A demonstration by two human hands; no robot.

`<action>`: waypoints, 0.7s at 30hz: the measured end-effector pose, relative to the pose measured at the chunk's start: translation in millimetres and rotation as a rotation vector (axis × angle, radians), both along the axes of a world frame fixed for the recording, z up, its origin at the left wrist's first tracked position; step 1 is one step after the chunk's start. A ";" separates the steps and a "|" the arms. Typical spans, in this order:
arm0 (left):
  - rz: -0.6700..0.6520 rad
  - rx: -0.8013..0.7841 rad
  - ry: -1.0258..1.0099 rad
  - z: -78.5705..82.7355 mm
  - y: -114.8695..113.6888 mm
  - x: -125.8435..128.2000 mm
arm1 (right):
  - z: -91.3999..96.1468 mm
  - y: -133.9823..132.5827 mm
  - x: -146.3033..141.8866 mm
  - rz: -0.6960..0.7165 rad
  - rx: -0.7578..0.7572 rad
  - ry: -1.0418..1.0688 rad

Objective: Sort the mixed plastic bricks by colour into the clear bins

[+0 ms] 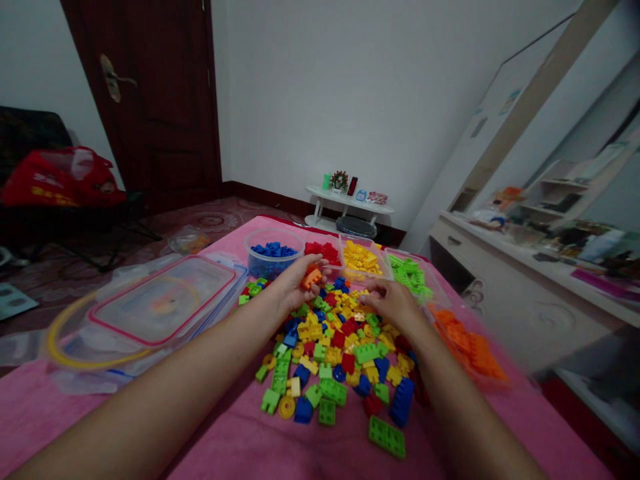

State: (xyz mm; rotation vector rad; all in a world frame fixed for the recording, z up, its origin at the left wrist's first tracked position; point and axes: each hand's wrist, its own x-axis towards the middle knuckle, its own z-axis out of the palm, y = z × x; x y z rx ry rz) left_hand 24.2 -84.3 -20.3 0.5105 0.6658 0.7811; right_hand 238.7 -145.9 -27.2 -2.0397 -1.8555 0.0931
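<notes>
My left hand (299,279) is closed around orange toy bricks (312,277), held just above the heap of mixed building bricks (345,327). My right hand (393,299) is over the far right side of the heap, its fingers bent together. What they grip, if anything, is too small and blurred to make out. The heap has blue, red, yellow, green and a few orange pieces. Behind my hands stand a round tub of blue bricks (273,252), a box of red bricks (323,252), a box of yellow bricks (362,257) and a box of green bricks (407,272).
A box of orange bricks (467,343) stands beyond my right forearm. Stacked clear lids (165,303) lie left on the pink cloth (220,427). Farther off are a white shelf (350,198), a dresser (520,287), a door (160,100) and a red bag (65,179) on a chair.
</notes>
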 end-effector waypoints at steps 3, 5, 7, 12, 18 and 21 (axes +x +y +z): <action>-0.019 0.035 0.049 1.8 -2.4 0.1 | 8.3 -11.8 -11.6 -0.030 0.147 0.146; -0.023 0.044 0.041 3.0 -4.3 0.1 | 10.2 -16.1 -20.8 -0.003 0.176 0.336; -0.020 0.063 -0.002 4.1 -6.4 0.5 | 8.7 -18.4 -31.0 0.038 0.174 0.633; -0.003 0.172 -0.110 6.3 -14.1 7.6 | -0.1 -22.1 -56.1 0.077 0.060 1.397; 0.141 0.795 0.174 5.5 -39.1 24.3 | 7.2 -30.2 -75.6 0.075 -0.224 2.011; 0.055 1.169 0.392 5.3 -55.0 28.4 | 9.1 -30.8 -80.5 -0.030 -0.167 2.080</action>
